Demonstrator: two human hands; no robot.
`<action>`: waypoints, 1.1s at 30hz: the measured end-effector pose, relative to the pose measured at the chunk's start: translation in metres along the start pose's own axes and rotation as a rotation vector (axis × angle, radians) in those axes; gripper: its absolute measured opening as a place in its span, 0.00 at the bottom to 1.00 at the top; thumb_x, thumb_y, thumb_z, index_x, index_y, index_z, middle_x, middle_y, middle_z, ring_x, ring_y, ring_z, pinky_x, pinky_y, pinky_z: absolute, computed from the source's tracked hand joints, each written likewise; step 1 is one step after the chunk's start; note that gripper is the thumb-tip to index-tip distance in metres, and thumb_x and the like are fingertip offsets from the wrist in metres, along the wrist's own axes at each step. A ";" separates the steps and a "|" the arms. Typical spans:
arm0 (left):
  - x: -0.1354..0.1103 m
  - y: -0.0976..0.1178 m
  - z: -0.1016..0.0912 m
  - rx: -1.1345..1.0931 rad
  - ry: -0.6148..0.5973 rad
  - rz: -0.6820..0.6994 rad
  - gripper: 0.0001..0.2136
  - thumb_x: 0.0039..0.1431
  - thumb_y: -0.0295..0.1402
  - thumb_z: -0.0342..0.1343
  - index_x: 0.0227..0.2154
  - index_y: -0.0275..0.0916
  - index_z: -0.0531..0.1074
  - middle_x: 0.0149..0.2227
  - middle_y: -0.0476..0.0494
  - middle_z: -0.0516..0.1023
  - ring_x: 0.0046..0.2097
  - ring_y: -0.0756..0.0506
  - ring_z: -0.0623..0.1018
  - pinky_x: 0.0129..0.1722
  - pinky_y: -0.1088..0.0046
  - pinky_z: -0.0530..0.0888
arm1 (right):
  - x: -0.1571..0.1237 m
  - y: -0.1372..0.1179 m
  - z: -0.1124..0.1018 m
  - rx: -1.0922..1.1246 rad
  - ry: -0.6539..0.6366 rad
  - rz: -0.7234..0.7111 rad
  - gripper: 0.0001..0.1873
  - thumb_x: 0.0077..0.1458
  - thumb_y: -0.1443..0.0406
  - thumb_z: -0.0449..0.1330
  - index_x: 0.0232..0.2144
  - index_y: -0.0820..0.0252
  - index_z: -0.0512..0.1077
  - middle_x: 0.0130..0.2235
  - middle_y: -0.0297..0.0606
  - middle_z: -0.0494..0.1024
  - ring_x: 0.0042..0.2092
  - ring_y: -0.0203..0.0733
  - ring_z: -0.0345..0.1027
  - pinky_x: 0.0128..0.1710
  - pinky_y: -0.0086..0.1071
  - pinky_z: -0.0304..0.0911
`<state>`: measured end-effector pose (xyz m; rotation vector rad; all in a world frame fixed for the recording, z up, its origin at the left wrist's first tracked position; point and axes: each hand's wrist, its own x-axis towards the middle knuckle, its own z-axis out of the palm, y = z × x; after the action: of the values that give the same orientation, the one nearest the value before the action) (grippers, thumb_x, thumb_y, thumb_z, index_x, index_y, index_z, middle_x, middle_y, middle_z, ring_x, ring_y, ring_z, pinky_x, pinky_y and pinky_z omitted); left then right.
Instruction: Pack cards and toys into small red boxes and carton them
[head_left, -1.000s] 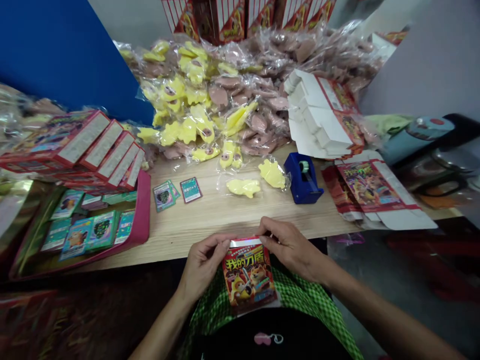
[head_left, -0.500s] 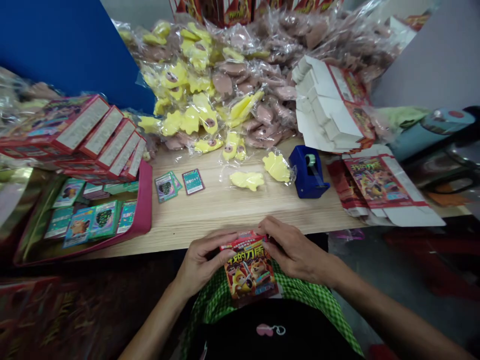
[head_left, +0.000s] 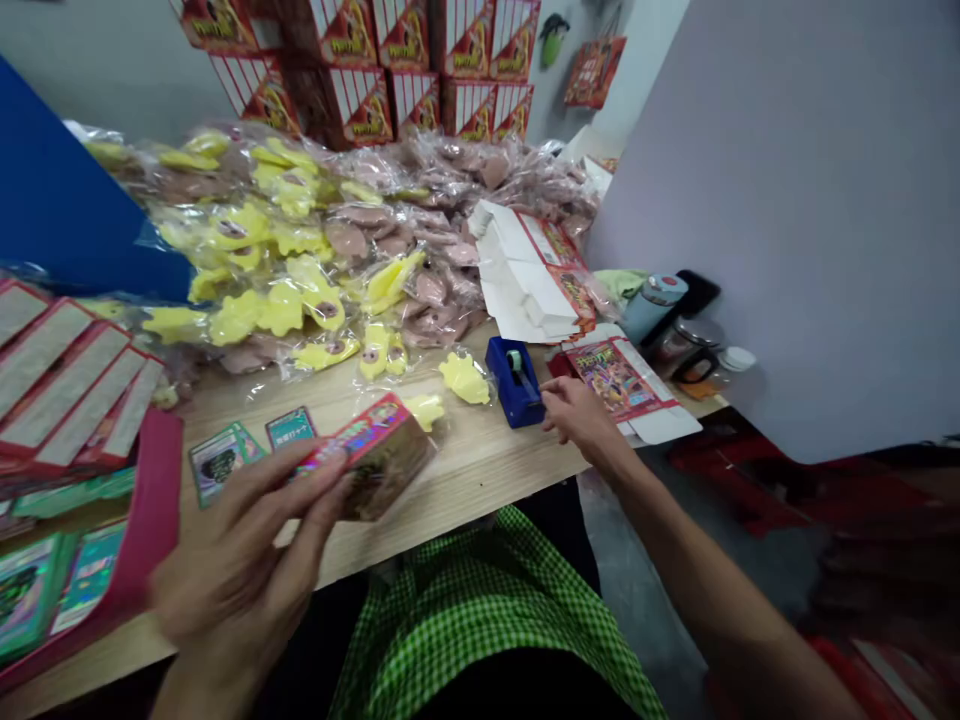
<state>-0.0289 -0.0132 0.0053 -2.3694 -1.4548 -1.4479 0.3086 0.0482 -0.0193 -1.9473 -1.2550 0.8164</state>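
Note:
My left hand (head_left: 247, 545) is closed on a small red printed box (head_left: 371, 452), held tilted above the wooden table (head_left: 465, 475) at lower left. My right hand (head_left: 577, 415) reaches out to the right, its fingers loosely curled and empty, right beside the blue tape dispenser (head_left: 514, 380). A flat unfolded red carton (head_left: 619, 378) lies just beyond that hand. Two wrapped yellow toys (head_left: 463, 378) lie next to the dispenser.
A big heap of bagged yellow and pink toys (head_left: 330, 260) fills the back of the table. Flat white cartons (head_left: 529, 270) lean at right, stacked red boxes (head_left: 390, 60) behind. Red boxes (head_left: 67, 370) and a pink tray of cards (head_left: 154, 500) sit left; loose cards (head_left: 251, 445), flask (head_left: 649, 305).
Both hands held the red box over my lap. Now the left hand alone has carried it up and left, and the right hand has let go and reached to the tape dispenser.

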 end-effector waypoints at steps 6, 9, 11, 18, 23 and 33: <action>-0.008 0.002 0.031 0.074 0.018 0.211 0.16 0.59 0.19 0.65 0.49 0.39 0.77 0.49 0.42 0.82 0.45 0.47 0.84 0.46 0.74 0.80 | 0.003 0.000 0.009 0.195 -0.058 0.043 0.03 0.59 0.65 0.56 0.32 0.57 0.67 0.29 0.32 0.75 0.26 0.39 0.76 0.24 0.27 0.71; -0.009 0.004 0.030 0.088 0.015 0.224 0.16 0.58 0.20 0.67 0.48 0.37 0.77 0.51 0.40 0.81 0.45 0.46 0.84 0.46 0.74 0.80 | -0.006 0.011 0.011 0.203 -0.011 -0.003 0.07 0.55 0.62 0.59 0.27 0.57 0.65 0.28 0.32 0.74 0.30 0.40 0.76 0.30 0.30 0.73; -0.007 0.006 0.028 0.085 0.007 0.229 0.15 0.58 0.21 0.66 0.48 0.36 0.77 0.51 0.38 0.82 0.46 0.45 0.84 0.48 0.71 0.80 | -0.011 0.023 0.014 0.174 0.034 -0.032 0.11 0.51 0.61 0.61 0.23 0.56 0.63 0.27 0.33 0.73 0.34 0.43 0.75 0.34 0.33 0.73; -0.004 0.012 0.030 0.080 -0.010 0.215 0.11 0.61 0.21 0.64 0.45 0.35 0.76 0.49 0.35 0.81 0.47 0.44 0.83 0.47 0.68 0.82 | -0.045 0.020 0.008 0.068 0.190 -0.242 0.09 0.50 0.62 0.60 0.21 0.57 0.68 0.39 0.44 0.77 0.49 0.52 0.71 0.45 0.40 0.68; -0.003 0.011 0.030 0.043 -0.001 0.237 0.12 0.59 0.18 0.64 0.44 0.34 0.75 0.49 0.33 0.82 0.49 0.44 0.83 0.48 0.69 0.81 | -0.087 -0.031 0.019 0.318 -0.206 -0.501 0.08 0.63 0.63 0.59 0.35 0.58 0.78 0.26 0.33 0.76 0.26 0.37 0.70 0.26 0.30 0.65; -0.005 0.012 0.032 0.057 0.081 0.197 0.10 0.59 0.20 0.64 0.39 0.36 0.70 0.44 0.34 0.85 0.44 0.45 0.86 0.42 0.76 0.81 | -0.091 -0.085 0.075 0.733 -0.666 -0.348 0.44 0.60 0.63 0.62 0.73 0.68 0.51 0.24 0.29 0.78 0.23 0.35 0.70 0.26 0.31 0.72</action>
<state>0.0011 -0.0101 -0.0112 -2.3149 -1.1900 -1.4164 0.1752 0.0050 0.0189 -0.8633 -1.3290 1.5341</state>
